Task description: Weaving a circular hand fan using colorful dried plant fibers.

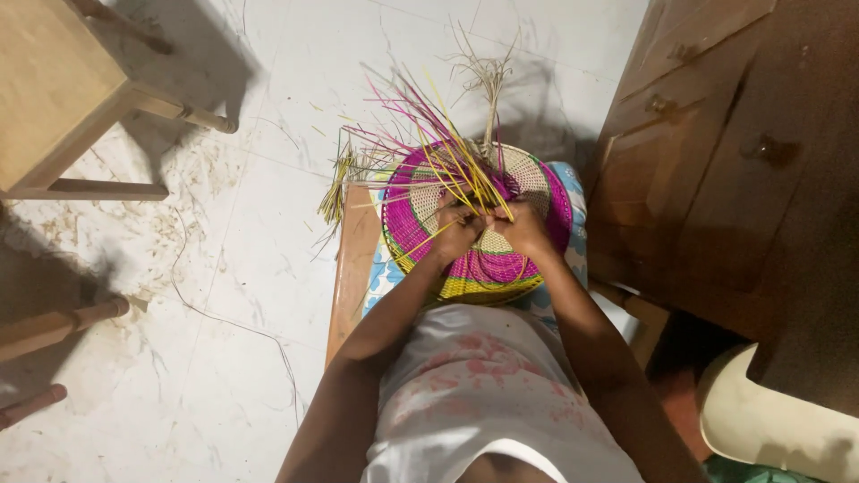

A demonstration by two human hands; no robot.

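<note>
the woven basket (pixel 488 237) sat mid-bench (pixel 351 259), toward its far edge. left hand (pixel 456 228) and right hand (pixel 523 228) both pinched loose straw strands (pixel 438 134) at its centre. it looked light, stiff-walled; the strands seemed thin, springy, best gripped near the weave.

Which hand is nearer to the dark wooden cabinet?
Right. The right hand works the basket on the side toward the cabinet; the left hand sits farther away.

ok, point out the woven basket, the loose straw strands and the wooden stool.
woven basket (pixel 523 174): head view, pink rim band.
loose straw strands (pixel 447 148): head view, yellow and pink stalks.
wooden stool (pixel 45 80): head view, seat top.
</note>
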